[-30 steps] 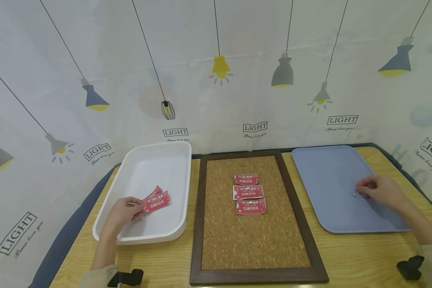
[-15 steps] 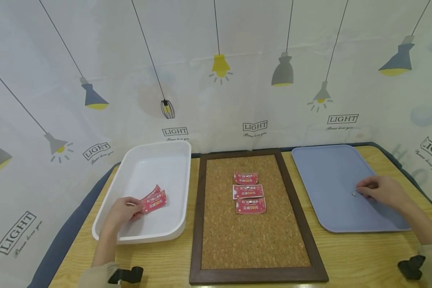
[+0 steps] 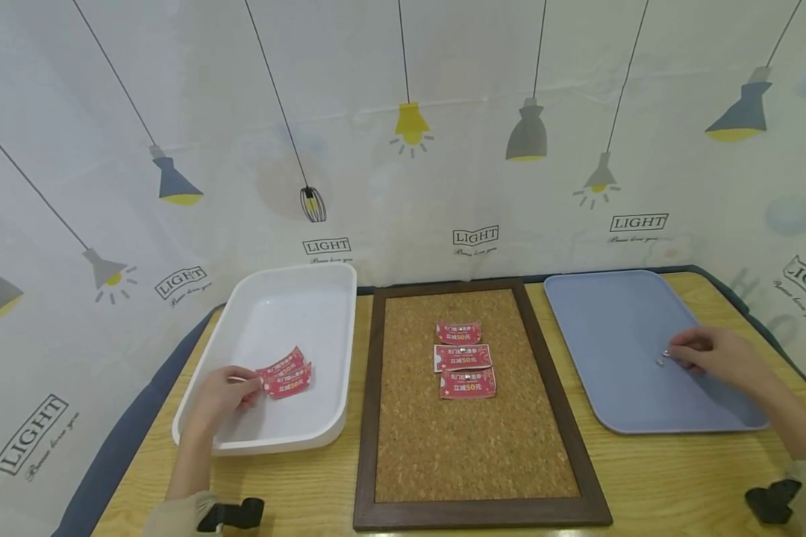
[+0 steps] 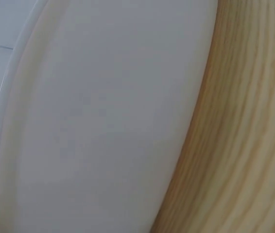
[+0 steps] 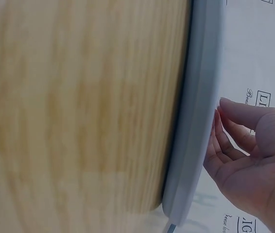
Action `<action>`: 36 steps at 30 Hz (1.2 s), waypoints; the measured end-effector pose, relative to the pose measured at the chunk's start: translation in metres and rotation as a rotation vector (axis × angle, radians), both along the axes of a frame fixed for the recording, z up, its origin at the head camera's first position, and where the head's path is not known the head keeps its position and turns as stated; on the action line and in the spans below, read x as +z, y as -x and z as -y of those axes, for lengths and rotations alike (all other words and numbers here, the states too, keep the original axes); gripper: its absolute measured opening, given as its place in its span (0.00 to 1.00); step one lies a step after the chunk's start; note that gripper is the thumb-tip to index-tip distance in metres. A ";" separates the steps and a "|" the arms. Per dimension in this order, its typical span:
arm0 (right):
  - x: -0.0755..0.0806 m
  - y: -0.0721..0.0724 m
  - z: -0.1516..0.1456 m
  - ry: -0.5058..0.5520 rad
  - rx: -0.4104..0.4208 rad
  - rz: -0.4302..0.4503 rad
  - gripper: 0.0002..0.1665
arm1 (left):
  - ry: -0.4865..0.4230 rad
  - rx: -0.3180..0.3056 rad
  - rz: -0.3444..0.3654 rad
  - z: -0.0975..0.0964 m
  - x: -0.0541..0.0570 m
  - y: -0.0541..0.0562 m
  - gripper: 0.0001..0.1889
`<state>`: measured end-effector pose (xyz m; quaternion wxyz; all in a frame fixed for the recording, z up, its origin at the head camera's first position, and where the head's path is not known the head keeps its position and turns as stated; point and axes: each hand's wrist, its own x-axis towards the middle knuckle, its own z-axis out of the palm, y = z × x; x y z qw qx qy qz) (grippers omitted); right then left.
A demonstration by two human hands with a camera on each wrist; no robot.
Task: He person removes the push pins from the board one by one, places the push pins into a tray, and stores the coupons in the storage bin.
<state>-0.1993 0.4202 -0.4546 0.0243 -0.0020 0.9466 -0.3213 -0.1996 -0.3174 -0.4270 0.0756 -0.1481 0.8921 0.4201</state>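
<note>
My left hand reaches into a white tub and pinches the near end of a red coupon. Another red coupon overlaps behind it, so I cannot tell whether both are held. Over a blue-grey tray, my right hand has thumb and fingers together, with a small silver pin at the tips. A second small silver pin lies beside them on the tray. In the right wrist view, the tray's rim runs beside the fingers.
A cork board in a dark wooden frame lies between tub and tray. Three red coupons are on it in a column, including the lowest coupon, each with a small shiny dot. A patterned cloth hangs behind the table.
The coupons in the tub have shifted and fanned apart slightly under my left fingers. My right fingertips have moved slightly right, and a silver pin now shows at them.
</note>
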 end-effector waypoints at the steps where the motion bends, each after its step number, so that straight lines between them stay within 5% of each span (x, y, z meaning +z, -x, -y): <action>1: 0.000 0.000 -0.001 0.004 -0.002 -0.001 0.24 | 0.001 0.000 -0.011 0.001 0.000 0.000 0.18; 15: 0.007 -0.003 -0.005 0.003 -0.075 -0.061 0.27 | -0.009 0.028 -0.081 -0.008 0.012 -0.005 0.19; 24: 0.019 -0.005 0.008 0.068 -0.004 -0.092 0.25 | -0.049 -0.026 -0.142 -0.031 0.028 -0.011 0.20; 36: 0.031 -0.004 0.036 0.089 0.059 -0.200 0.20 | -0.052 -0.110 -0.185 -0.064 0.035 -0.013 0.17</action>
